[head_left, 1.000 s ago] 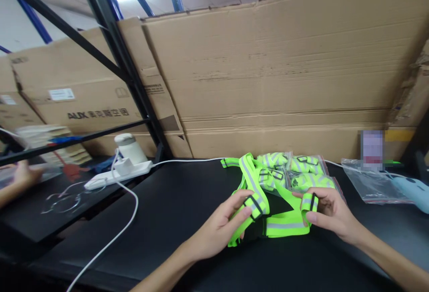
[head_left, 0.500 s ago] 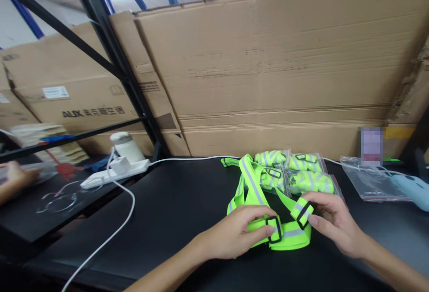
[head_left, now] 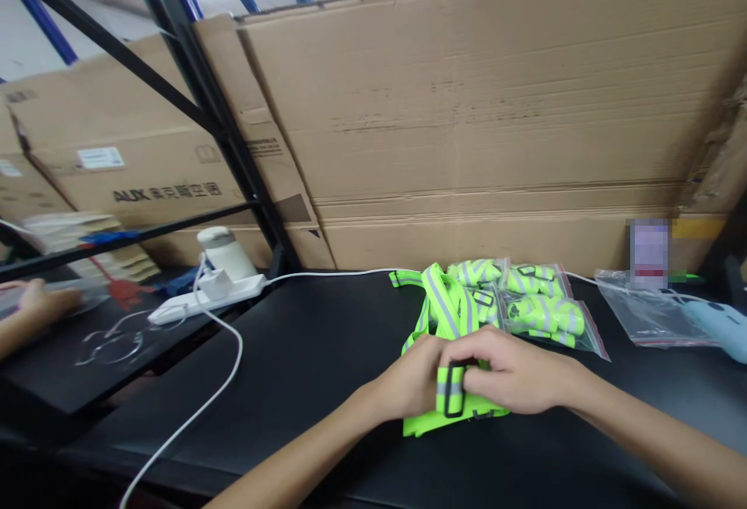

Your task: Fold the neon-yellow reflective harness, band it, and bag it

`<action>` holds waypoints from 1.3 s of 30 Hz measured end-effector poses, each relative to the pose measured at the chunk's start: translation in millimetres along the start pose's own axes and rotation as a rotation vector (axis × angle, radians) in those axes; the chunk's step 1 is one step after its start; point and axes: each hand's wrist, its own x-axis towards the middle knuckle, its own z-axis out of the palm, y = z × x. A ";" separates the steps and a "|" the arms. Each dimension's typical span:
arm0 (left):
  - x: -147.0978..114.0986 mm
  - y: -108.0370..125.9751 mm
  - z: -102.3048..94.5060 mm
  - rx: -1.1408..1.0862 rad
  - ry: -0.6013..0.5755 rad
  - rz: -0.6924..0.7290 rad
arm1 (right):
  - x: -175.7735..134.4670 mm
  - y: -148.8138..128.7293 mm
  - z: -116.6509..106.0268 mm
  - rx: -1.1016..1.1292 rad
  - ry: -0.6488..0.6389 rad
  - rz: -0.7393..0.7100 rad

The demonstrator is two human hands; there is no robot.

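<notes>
A neon yellow-green reflective strap harness [head_left: 447, 299] with grey stripes lies bunched on the black table. My right hand [head_left: 517, 373] reaches across and pinches a strap end by its black slide buckle [head_left: 454, 390]. Right beside it, my left hand [head_left: 414, 380] is closed on the harness; its fingertips are hidden behind the strap and my right hand. Several clear bags of rolled reflective straps [head_left: 545, 314] lie just behind, touching or close to the harness.
A white power strip [head_left: 207, 299] with a plug, and a white bottle [head_left: 226, 254], stand at the left. A white cable [head_left: 233, 369] crosses the table. Flat clear bags [head_left: 636, 318] and a light-blue object [head_left: 720, 326] lie right. Another person's hand [head_left: 40, 307] shows far left.
My right hand has moved left with its buckled strap end, bringing it against my left hand. The harness's front loop has been gathered in and folded to the left.
</notes>
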 end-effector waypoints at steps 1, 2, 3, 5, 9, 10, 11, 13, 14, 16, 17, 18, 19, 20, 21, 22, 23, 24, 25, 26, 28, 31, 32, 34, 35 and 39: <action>0.1 -4.0 -0.1 -0.020 0.036 -0.012 | 6.6 -0.6 3.2 -0.049 -0.011 -0.040; -0.1 -7.7 -0.1 -0.039 0.075 -0.015 | 11.5 -0.7 6.7 -0.105 -0.017 -0.085; -0.5 -11.1 -0.1 -0.052 0.118 -0.006 | 14.8 -0.3 10.3 -0.166 -0.018 -0.125; -2.0 -16.1 -0.2 -0.047 0.180 0.029 | 17.1 1.3 16.5 -0.279 -0.012 -0.169; -7.2 -19.1 -6.5 -0.103 0.105 0.036 | 13.5 5.1 21.9 -0.379 0.017 -0.149; -9.5 -18.1 -9.8 -0.138 0.092 0.019 | 12.5 5.7 22.1 -0.377 0.024 -0.146; -12.6 -16.5 -13.7 -0.159 0.111 0.007 | 11.8 6.2 22.0 -0.372 0.029 -0.142; -21.7 -11.2 -21.6 -0.129 0.248 0.001 | 11.3 7.2 21.9 -0.357 0.036 -0.131; -28.0 -7.7 -24.7 -0.089 0.344 0.001 | 11.3 8.0 21.9 -0.346 0.036 -0.126; -43.8 0.3 -27.7 -0.004 0.498 -0.008 | 12.0 10.3 22.4 -0.309 0.022 -0.124; -52.8 4.2 -27.0 0.030 0.531 -0.020 | 12.6 11.8 22.8 -0.285 0.012 -0.128; -62.0 7.7 -24.7 0.058 0.533 -0.028 | 13.3 13.5 23.4 -0.258 0.004 -0.133; -70.8 10.5 -21.0 0.081 0.510 -0.037 | 14.1 15.2 24.0 -0.233 0.001 -0.139; -78.9 12.2 -16.2 0.108 0.482 -0.044 | 14.8 16.8 24.6 -0.209 0.002 -0.141; -85.7 12.7 -10.6 0.140 0.451 -0.048 | 15.6 18.3 25.3 -0.187 0.007 -0.140; -91.1 12.0 -4.6 0.173 0.428 -0.056 | 16.2 19.7 26.0 -0.169 0.014 -0.134; -94.8 10.3 1.4 0.203 0.419 -0.063 | 16.8 21.0 26.8 -0.151 0.026 -0.122; -96.9 7.9 6.9 0.232 0.419 -0.071 | 17.2 22.3 27.5 -0.130 0.040 -0.109; -97.6 5.2 11.7 0.257 0.429 -0.074 | 17.6 23.6 28.2 -0.106 0.056 -0.100; -97.1 2.6 15.4 0.280 0.442 -0.068 | 17.9 24.9 28.8 -0.081 0.075 -0.096; -94.1 -0.9 19.3 0.323 0.460 -0.032 | 18.5 28.2 30.0 -0.039 0.111 -0.102; -89.6 -0.4 17.9 0.342 0.450 0.017 | 19.2 34.0 31.5 0.009 0.154 -0.103; -89.1 0.6 16.3 0.338 0.440 0.015 | 19.3 35.8 31.9 0.034 0.165 -0.097; -89.6 1.9 13.0 0.323 0.408 0.002 | 19.4 38.2 31.8 0.089 0.168 -0.078; -90.6 1.8 11.6 0.308 0.388 -0.004 | 19.3 38.4 30.9 0.105 0.162 -0.075; -95.4 -3.0 9.0 0.148 0.382 -0.060 | 17.8 31.4 18.4 -0.037 0.184 -0.127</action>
